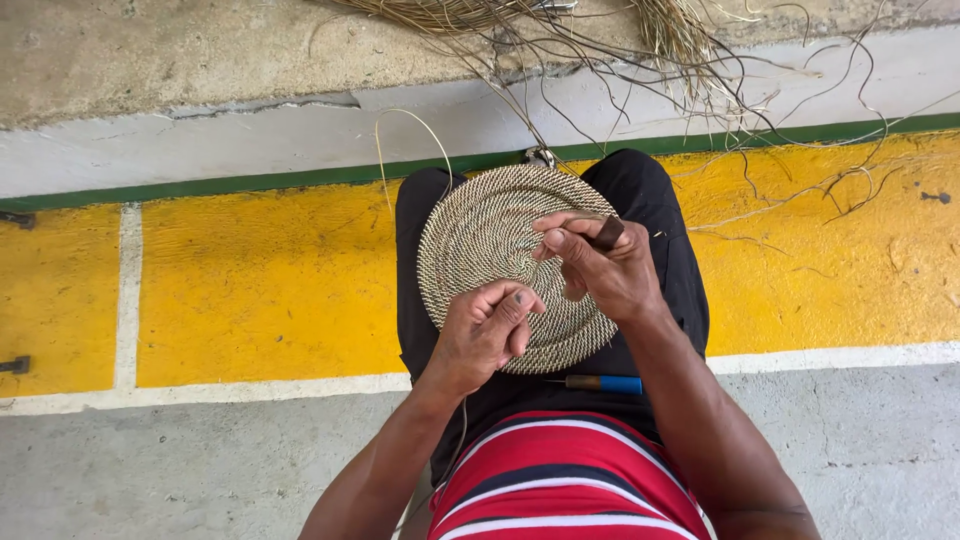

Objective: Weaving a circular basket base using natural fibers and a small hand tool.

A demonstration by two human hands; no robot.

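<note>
Lap: blue-handled tool lying crosswise, tip left | left hand pinching edge of round flat coiled-fibre woven mat on black-trousered knees | right hand closed around dark-handled tool, handle pointing up-right | far: loose dry straw bundle

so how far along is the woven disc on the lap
Done: a wide, tightly coiled woven disc lies on the lap. In hand: left hand grips its near edge, right hand holds a dark-handled tool. Left: loose fibre strands lie unwoven on the floor ahead.
</note>
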